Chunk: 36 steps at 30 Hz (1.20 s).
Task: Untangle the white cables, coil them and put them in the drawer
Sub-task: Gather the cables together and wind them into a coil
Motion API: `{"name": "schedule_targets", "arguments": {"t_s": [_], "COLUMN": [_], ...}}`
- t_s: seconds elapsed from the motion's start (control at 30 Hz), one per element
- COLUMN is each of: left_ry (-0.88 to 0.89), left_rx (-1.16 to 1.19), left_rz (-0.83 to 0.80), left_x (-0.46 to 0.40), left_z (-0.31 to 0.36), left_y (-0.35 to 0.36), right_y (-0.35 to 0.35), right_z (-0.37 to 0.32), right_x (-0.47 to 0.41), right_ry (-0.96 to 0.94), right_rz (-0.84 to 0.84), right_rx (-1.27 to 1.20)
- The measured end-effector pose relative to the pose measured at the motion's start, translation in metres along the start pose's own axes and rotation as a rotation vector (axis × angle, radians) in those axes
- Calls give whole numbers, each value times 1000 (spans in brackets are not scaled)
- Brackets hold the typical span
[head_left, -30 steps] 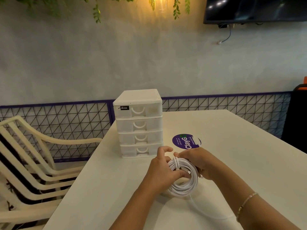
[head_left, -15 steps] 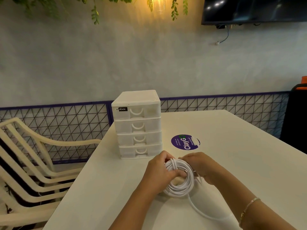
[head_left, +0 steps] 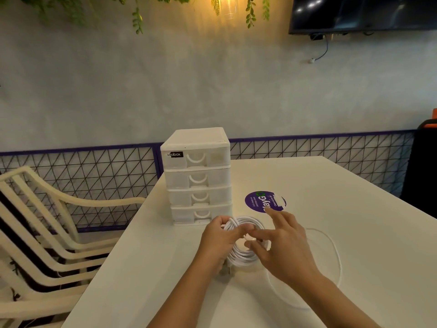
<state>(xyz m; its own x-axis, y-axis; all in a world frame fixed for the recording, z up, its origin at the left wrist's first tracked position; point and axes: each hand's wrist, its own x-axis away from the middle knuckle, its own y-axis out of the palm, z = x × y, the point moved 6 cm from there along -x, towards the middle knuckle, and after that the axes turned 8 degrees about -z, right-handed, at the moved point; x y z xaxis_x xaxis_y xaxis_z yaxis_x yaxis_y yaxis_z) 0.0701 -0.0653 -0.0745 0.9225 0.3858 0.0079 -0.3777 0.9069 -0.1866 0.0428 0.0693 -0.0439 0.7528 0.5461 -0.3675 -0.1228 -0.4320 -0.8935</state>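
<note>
White cable coil (head_left: 243,255) sits in the left hand (head_left: 218,242) grip before the drawer unit (head_left: 198,176).

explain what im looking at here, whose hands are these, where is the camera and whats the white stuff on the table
There is no machine here: a person works with two bare hands, and one camera worn on the person's head looks forward and down, so you see roughly what they see.

The left hand grips a coil of white cable. The right hand is at the coil with its forefinger stretched out, seemingly guiding the cable; whether it pinches a strand I cannot tell. A loose length of the same cable still lies in a wide loop on the white table, to the right.

Behind the hands stands a small white drawer unit with four drawers, all closed. Beside it a round purple sticker lies on the table. Stacked plastic chairs stand to the left.
</note>
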Motion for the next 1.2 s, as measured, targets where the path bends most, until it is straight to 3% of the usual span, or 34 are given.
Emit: {"name": "schedule_targets", "arguments": {"t_s": [0.1,0.23,0.43,0.67,0.83,0.97,1.03,1.1,1.2], "left_ry": [35,93,188,237,323,337,342,333,314], "left_rx": [26,-40,-361,-463,-548,-658,-660,-612,-554], "left_rz": [-49,-37,-2,93,176,168,168,194,149], "left_x": [3,3,2,-3,1,1,1,-1,-4], "left_z": [4,8,14,13,21,18,18,17,14], "left_y": [7,8,8,-3,-11,-8,-9,-17,-21], "right_y": [8,11,5,-11,-6,-2,-5,-12,-23], "right_z": [0,1,-2,-13,4,19,28,33,47], "right_x": [-3,-6,-5,13,18,29,32,29,22], "right_ry": [45,69,164,102,175,277,240,149,55], "right_rz": [-156,-210,-201,-196,-419,-846,-947,-895,-684], "right_rx": [-93,-263,-320,-307,-1057,-1113,-1026,-976,-1013]}}
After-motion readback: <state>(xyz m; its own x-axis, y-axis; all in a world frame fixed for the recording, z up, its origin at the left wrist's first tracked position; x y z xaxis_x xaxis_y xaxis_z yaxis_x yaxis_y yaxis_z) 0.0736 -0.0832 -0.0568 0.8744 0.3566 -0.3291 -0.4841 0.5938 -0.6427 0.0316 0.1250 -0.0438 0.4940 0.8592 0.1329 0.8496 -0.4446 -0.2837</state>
